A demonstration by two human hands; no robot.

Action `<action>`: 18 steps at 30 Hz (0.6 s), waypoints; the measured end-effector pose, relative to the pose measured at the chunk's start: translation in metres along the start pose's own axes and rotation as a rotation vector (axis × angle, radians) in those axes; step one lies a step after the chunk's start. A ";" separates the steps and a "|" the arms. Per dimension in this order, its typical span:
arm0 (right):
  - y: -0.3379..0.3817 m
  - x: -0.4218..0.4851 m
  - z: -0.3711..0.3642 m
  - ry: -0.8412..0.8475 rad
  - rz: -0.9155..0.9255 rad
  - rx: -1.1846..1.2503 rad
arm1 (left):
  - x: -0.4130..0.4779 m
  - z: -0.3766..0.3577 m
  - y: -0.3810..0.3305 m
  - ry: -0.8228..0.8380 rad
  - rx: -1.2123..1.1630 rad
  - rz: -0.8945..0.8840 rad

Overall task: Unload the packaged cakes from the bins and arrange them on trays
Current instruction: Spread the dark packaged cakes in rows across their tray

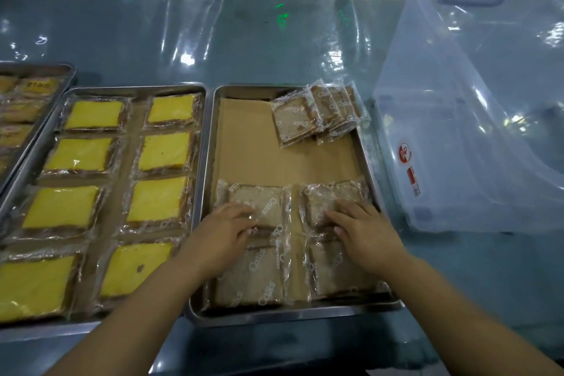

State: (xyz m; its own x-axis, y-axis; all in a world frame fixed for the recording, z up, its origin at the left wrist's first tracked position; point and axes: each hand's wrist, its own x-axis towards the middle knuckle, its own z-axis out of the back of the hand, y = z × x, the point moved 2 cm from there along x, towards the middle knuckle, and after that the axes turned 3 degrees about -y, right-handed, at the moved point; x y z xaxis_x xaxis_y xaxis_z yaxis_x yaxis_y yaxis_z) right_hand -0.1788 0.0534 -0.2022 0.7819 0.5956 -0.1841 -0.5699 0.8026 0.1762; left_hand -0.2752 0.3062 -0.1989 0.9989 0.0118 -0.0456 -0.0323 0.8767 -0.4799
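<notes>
A steel tray (pixel 210 162) lined with brown paper lies in front of me. Several brown packaged cakes lie flat in two rows at its near end. My left hand (pixel 224 230) rests fingers-down on the left cake of the second row (pixel 262 201). My right hand (pixel 363 230) presses on the right cake of that row (pixel 332 195). A leaning stack of brown packaged cakes (pixel 317 111) sits in the tray's far right corner. The clear plastic bin (pixel 476 107) stands to the right, tilted, with no cakes visible inside.
A second steel tray (pixel 134 90) on the left holds several yellow packaged cakes in two columns. A third tray (pixel 65 76) with more packages shows at the far left edge. Clear plastic sheeting (pixel 213 36) covers the table beyond the trays.
</notes>
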 end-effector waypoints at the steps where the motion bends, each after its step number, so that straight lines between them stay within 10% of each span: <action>1: 0.000 -0.002 0.000 0.006 -0.006 0.013 | -0.003 0.000 0.000 -0.009 0.003 0.000; 18: 0.001 0.112 0.078 -0.222 -0.193 0.309 | 0.108 0.048 0.003 -0.075 -0.101 -0.010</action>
State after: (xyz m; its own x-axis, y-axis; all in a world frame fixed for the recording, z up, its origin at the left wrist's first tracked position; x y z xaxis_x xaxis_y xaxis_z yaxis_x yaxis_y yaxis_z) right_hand -0.0723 0.1179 -0.1474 0.9217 0.3864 -0.0351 -0.3313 0.8309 0.4470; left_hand -0.1655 0.3329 -0.1634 0.9988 0.0424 0.0238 -0.0215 0.8241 -0.5660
